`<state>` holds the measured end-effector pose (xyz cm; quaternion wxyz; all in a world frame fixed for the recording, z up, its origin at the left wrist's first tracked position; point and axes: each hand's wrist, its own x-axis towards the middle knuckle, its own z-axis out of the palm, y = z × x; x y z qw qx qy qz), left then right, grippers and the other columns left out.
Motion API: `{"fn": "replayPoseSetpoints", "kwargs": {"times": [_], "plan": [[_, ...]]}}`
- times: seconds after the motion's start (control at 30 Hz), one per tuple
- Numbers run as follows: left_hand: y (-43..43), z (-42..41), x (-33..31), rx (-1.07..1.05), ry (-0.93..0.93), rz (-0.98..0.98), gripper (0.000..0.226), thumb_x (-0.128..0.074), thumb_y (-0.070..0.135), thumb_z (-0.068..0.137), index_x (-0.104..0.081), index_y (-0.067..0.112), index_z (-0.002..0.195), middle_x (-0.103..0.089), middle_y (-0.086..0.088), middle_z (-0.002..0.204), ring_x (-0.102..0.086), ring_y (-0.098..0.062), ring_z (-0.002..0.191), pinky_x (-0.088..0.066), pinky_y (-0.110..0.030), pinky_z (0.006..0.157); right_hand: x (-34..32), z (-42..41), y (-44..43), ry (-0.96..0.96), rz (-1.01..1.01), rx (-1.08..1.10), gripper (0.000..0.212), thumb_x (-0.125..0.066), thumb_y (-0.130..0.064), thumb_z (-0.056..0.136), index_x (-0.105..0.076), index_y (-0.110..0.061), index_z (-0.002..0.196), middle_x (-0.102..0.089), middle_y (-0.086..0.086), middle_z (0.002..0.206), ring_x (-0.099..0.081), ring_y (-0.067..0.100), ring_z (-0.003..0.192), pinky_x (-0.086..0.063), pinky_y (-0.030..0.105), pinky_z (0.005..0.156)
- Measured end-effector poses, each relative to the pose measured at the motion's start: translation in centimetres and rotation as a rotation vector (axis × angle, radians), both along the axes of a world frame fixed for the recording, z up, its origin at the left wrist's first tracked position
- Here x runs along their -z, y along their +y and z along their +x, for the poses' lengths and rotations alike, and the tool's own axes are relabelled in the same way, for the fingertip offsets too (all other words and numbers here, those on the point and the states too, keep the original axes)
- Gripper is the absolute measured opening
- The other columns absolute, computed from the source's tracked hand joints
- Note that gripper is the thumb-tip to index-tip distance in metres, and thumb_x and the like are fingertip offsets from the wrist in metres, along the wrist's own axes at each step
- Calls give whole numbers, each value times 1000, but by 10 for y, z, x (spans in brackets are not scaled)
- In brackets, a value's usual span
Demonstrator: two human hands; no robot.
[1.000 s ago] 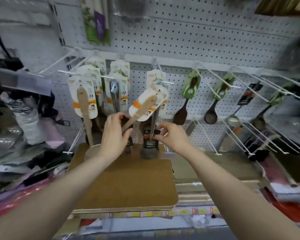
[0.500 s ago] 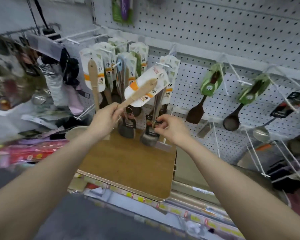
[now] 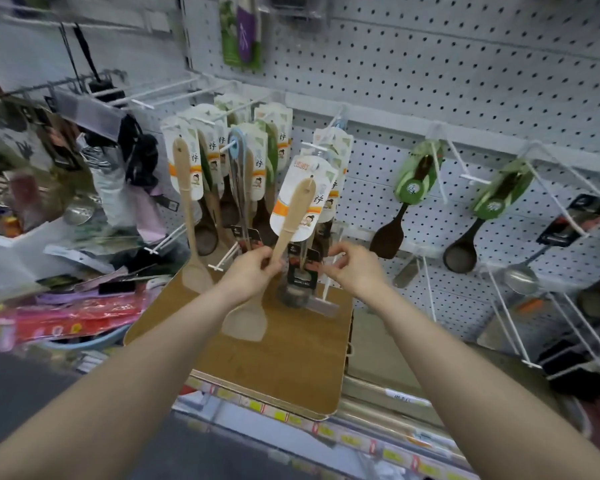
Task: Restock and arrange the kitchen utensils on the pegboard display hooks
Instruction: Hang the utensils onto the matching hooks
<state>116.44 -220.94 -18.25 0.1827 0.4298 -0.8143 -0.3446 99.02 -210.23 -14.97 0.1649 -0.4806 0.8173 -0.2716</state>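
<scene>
Wooden spatula (image 3: 291,223) on its printed card (image 3: 284,199): off the hooks, tilted in front of the hung carded spatulas (image 3: 184,168) on the pegboard (image 3: 465,81), blade down over the cutting board (image 3: 274,368). Left hand (image 3: 250,271) grips the handle just below the card. Right hand (image 3: 354,268) has its fingers curled by the black-tagged utensil (image 3: 302,275) and a white peg hook (image 3: 325,289); we can't tell what it pinches. We judge the spatula light, stiff and dry, so not slippery. The card is the weak part and could tear at the hang hole. We'd grip the handle and steer the card top onto the hook.
</scene>
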Motion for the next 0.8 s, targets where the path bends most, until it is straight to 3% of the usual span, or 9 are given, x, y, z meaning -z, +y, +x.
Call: {"fn": "replayPoseSetpoints", "kwargs": {"times": [0.17, 0.23, 0.33, 0.43, 0.6, 0.8], "plan": [[-7, -29, 0, -18, 70, 53, 37, -69, 30, 87, -54, 20, 119, -62, 8, 106, -60, -10, 97, -46, -25, 83, -5, -30, -13, 2, -3, 10, 40, -66, -17, 89, -57, -19, 128, -68, 3, 108, -63, 20, 96, -51, 28, 79], [-11, -42, -1, -43, 106, 47, 51, -76, 35, 80, -51, 21, 122, -61, 8, 110, -60, -11, 99, -51, -30, 88, -9, -45, -22, -17, -7, 11, 46, -67, -17, 89, -54, -19, 133, -66, 4, 113, -63, 22, 98, -55, 34, 80], [-10, -62, -6, -101, 152, -10, 62, -82, 40, 71, -50, 24, 121, -59, 10, 113, -59, -10, 98, -51, -30, 84, -10, -66, -37, -72, 0, -13, 51, -67, -16, 89, -49, -19, 137, -59, -1, 108, -59, 17, 85, -49, 23, 60], [-8, -84, -7, -170, 228, -22, 67, -83, 38, 71, -49, 23, 128, -58, 9, 119, -54, -9, 105, -44, -26, 84, -8, -85, -55, -77, 10, -51, 54, -69, -18, 88, -49, -18, 138, -57, -2, 101, -56, 17, 87, -52, 30, 73], [-8, -102, -1, -333, 321, 63, 68, -80, 33, 76, -46, 20, 133, -59, 6, 121, -54, -13, 109, -42, -26, 87, -2, -99, -81, -154, 6, -118, 62, -73, -17, 82, -47, -20, 139, -59, 3, 126, -60, 25, 110, -55, 39, 86], [-12, -96, 6, -333, 318, 123, 33, -69, 28, 88, -58, 21, 118, -64, 7, 106, -59, -14, 101, -42, -26, 83, 11, -107, -107, -307, -22, -199, 73, -76, -10, 77, -43, -19, 142, -59, 1, 126, -58, 24, 117, -50, 45, 98]]}}
